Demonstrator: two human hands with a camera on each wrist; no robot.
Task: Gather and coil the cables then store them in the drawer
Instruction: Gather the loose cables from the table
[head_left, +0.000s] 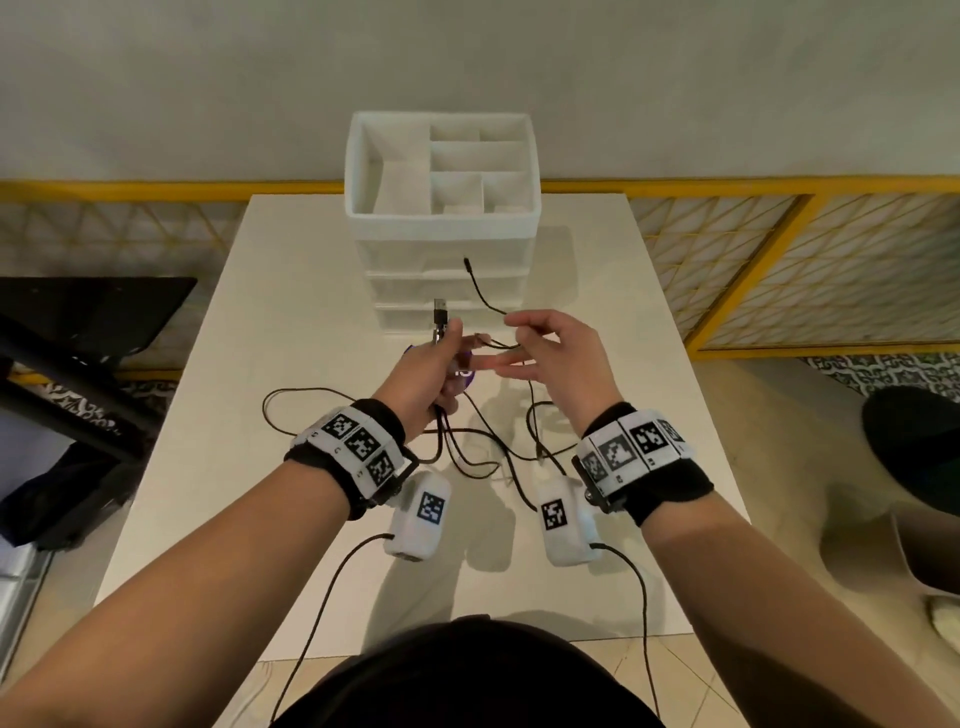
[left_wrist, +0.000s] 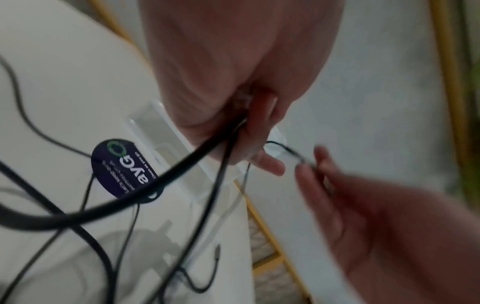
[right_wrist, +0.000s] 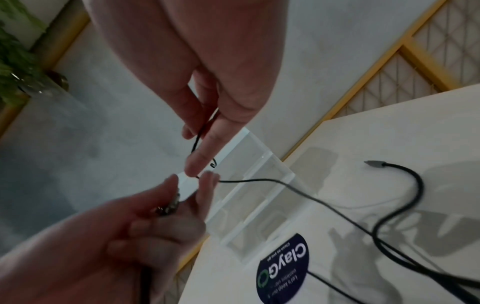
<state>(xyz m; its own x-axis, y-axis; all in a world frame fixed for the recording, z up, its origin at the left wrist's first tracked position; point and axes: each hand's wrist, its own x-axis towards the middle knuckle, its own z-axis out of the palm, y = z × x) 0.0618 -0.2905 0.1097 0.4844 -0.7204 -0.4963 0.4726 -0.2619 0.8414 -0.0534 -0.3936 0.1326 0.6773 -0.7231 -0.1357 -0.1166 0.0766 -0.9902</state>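
Note:
Several black cables (head_left: 483, 447) lie tangled on the white table (head_left: 291, 291). My left hand (head_left: 449, 338) grips a bundle of cable ends, and a silver USB plug (head_left: 440, 312) sticks up out of the fist. In the left wrist view the strands (left_wrist: 182, 170) hang down from that left hand (left_wrist: 246, 127). My right hand (head_left: 514, 332) pinches a thin black cable (head_left: 485, 296) whose small plug rises in front of the drawer unit (head_left: 441, 244). The right wrist view shows the right hand (right_wrist: 197, 142) with thumb and finger on the thin cable (right_wrist: 259, 180). All drawers look closed.
The drawer unit's open top tray (head_left: 358, 171) has several compartments. A round dark-blue sticker (right_wrist: 283, 267) lies on the table under my hands. A loose cable end (right_wrist: 374, 163) rests to the right. A black stand (head_left: 78, 332) is at the left, and a dark stool (head_left: 914, 441) at the right.

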